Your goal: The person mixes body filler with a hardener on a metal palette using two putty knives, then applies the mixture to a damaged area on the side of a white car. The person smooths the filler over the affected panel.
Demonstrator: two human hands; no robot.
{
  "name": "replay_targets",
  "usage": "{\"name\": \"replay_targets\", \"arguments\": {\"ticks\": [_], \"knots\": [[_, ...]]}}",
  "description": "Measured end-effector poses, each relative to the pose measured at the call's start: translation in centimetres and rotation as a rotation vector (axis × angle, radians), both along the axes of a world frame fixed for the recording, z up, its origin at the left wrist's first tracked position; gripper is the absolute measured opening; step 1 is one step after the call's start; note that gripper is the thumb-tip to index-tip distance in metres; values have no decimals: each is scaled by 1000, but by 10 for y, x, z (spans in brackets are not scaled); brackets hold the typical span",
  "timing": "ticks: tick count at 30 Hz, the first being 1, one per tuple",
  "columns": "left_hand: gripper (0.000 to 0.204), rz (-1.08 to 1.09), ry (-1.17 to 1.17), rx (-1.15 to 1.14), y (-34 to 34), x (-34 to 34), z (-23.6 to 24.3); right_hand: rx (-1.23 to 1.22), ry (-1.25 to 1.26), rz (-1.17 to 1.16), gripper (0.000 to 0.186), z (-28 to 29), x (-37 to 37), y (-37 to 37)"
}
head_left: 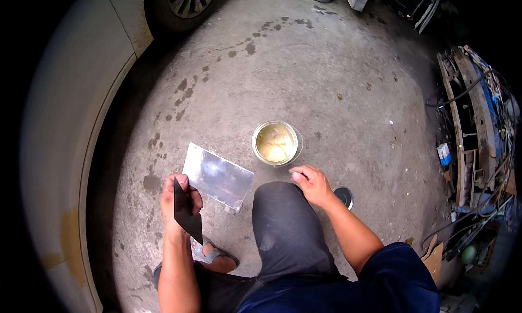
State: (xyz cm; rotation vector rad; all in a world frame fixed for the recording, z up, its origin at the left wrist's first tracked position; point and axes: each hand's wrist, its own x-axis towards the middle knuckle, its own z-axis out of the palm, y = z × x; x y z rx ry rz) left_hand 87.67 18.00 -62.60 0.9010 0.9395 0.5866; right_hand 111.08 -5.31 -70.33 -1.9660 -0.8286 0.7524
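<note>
Lower left of frame: left hand [179, 196] w/ fingers wrapped round two things at once, a shiny metal plate [218, 176] and a thin black spreader blade [187, 212]. Plate is rectangular, tilted, sticks out up-right from the grip toward frame centre; blade is dark, pointed, hangs down across the palm toward the wrist. Both pinched at the same spot, thumb on top.

Centre, just right of plate: open round can [275, 143] on the concrete floor [337, 85], pale cream paste inside w/ swirl marks. Can is apart from the plate, not touching.

Right hand [311, 183] sits just below the can, near its rim but no contact visible; fingers curled in loosely, narrow, holding nothing that can be seen. Hand rests by the person's bent knee [283, 220] in dark trousers.

Right of that hand, on floor: small round dark lid [344, 196], partly hidden behind forearm.

Left edge: light car body panel [60, 123], wheel [187, 0] at top. Right edge: scrap metal & cables pile [476, 133].
</note>
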Motion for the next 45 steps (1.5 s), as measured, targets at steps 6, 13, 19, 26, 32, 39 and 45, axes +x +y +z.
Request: {"name": "replay_targets", "arguments": {"ticks": [6,13,19,26,32,39,45], "knots": [[16,-72,-93,-56,-17,10,-1,539,1079,158,42,64,-62,79],[16,-31,-46,3,-1,-8,-4,373,524,-225,41,36,34,61],[19,-25,53,47,3,-15,1,-455,-201,63,44,-26,82,85],[18,27,212,130,-7,-22,9,-608,-413,287,45,-101,92,144],[32,57,267,154,-12,-33,16,-601,-527,510,41,-122,92,162],[49,47,307,262,-8,-53,-3,-613,-270,677,44,-117,92,163],[57,-24,379,249,-11,-46,8,-517,252,357,38,-127,91,150]]}}
